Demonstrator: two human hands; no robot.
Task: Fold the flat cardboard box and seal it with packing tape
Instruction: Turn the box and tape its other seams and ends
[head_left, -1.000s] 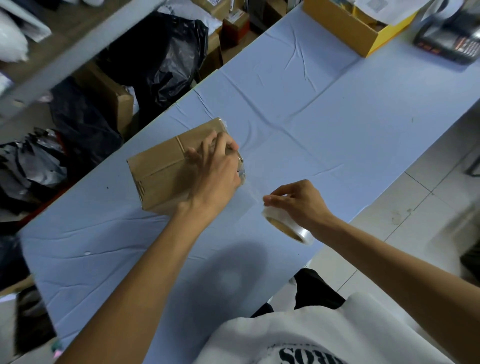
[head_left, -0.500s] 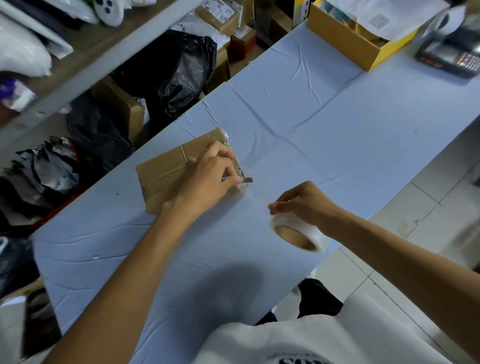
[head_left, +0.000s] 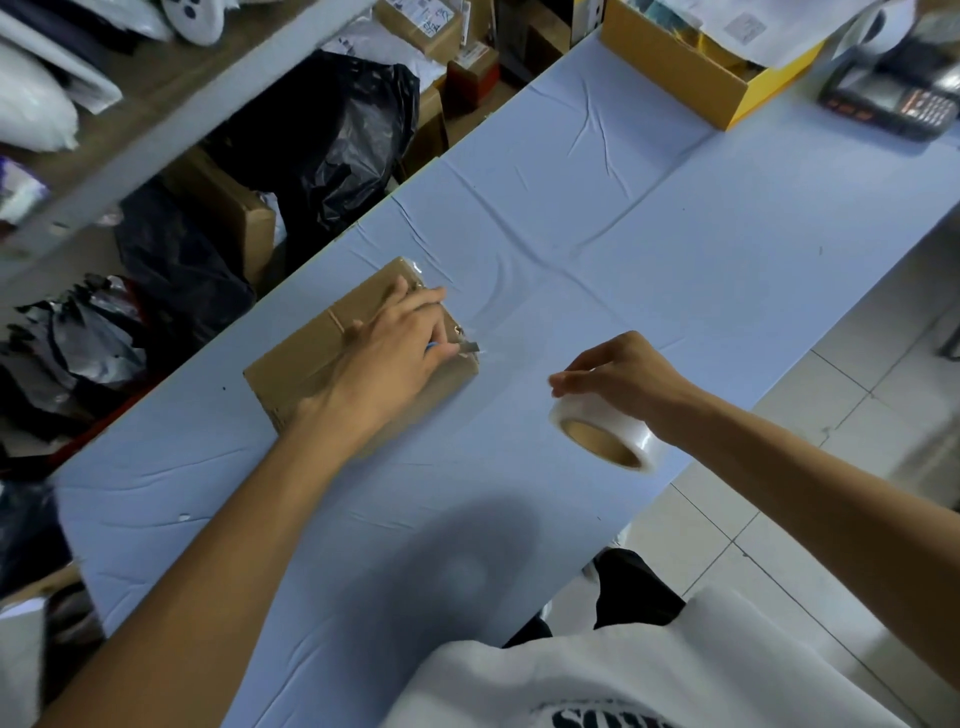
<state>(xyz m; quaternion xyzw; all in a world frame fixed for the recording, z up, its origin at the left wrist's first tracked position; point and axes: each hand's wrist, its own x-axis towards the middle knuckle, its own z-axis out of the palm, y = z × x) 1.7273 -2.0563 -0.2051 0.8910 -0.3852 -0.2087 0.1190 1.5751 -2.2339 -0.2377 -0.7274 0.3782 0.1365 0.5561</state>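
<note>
Clear tape roll (head_left: 602, 436) nearest, at the near edge of the bench (head_left: 727, 249), right hand (head_left: 623, 382) on top with fingers curled round it. Can't tell if resting or lifted. Just past that, a faint strip of tape (head_left: 491, 354) stretching over to the cardboard box (head_left: 306, 364), sitting mid-bench, folded shut. Left hand (head_left: 395, 353) pressing down on the box, fingers pinched on a small blade (head_left: 470, 347) right at its edge. Looks like the cut-off step for this strip, tbh. Next up: slicing clean under tension, then smoothing the loose end down. Yellow carton (head_left: 691, 78) way back, not involved.
</note>
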